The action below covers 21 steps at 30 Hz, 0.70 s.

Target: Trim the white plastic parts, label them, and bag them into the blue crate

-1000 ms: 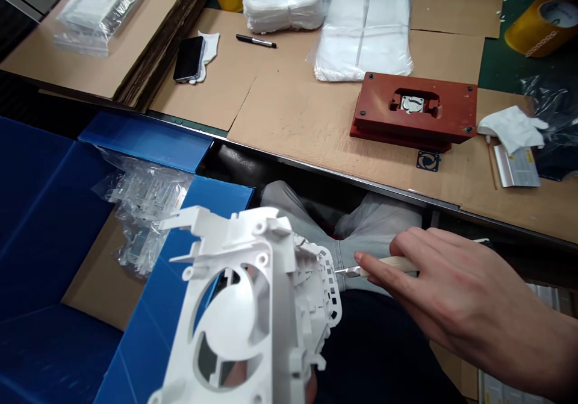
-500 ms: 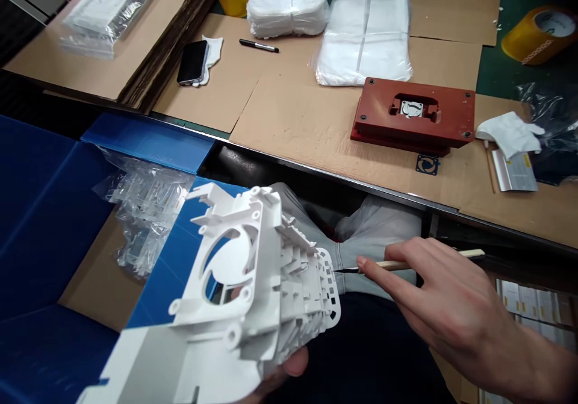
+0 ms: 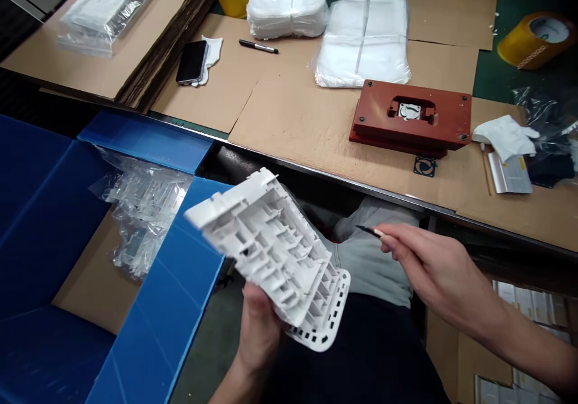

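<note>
Left hand (image 3: 257, 326) clamped under a ribbed white plastic housing (image 3: 271, 253), fingers hidden, beside a blue bin (image 3: 171, 283); right hand (image 3: 428, 265) apart, pinching a craft knife (image 3: 377, 232), blade (image 3: 365, 229) barely visible.

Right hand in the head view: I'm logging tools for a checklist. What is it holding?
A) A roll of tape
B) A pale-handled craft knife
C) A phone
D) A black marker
B. The right hand pinches the pale-handled craft knife between its fingertips, beside the white plastic part in the left hand.
</note>
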Each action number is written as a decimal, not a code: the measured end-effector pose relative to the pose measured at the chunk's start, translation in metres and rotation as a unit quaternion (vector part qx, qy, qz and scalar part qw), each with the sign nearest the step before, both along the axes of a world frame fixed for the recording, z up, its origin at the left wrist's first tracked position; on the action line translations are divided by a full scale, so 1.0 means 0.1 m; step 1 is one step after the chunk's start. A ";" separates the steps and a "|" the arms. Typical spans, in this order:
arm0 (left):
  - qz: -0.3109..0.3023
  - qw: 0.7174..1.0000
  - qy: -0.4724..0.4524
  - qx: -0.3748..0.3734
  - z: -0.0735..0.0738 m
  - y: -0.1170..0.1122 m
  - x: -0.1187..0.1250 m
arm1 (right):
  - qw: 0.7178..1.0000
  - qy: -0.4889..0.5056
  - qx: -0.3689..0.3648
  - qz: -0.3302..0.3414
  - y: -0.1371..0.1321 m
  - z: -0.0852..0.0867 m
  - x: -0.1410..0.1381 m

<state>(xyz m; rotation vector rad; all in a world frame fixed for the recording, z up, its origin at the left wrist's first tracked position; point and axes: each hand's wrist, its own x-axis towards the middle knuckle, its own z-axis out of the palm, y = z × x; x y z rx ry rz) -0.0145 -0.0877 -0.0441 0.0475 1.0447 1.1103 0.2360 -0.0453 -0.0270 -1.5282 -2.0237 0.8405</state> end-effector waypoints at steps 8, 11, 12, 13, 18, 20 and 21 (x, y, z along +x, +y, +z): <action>-0.098 0.993 -0.059 -0.027 0.11 0.27 0.07 | 0.986 0.073 -0.137 -0.054 0.15 -0.15 0.06; -0.111 0.990 -0.083 -0.038 0.06 0.27 0.11 | 0.995 0.063 -0.068 -0.031 0.24 -0.09 0.07; -0.115 0.988 -0.092 -0.046 0.04 0.27 0.13 | 0.997 0.064 -0.034 0.002 0.27 -0.06 0.07; -0.117 0.986 -0.105 -0.055 0.01 0.28 0.15 | 0.997 0.063 0.001 0.047 0.31 -0.03 0.07; -0.130 0.970 -0.195 -0.066 -0.06 0.30 0.28 | 0.940 0.034 0.132 0.312 0.51 0.18 -0.05; -0.135 0.966 -0.209 -0.071 -0.04 0.31 0.31 | 0.915 0.047 0.125 0.379 0.55 0.25 -0.13; -0.134 0.965 -0.210 -0.076 -0.02 0.31 0.32 | 0.906 0.056 0.115 0.403 0.57 0.28 -0.17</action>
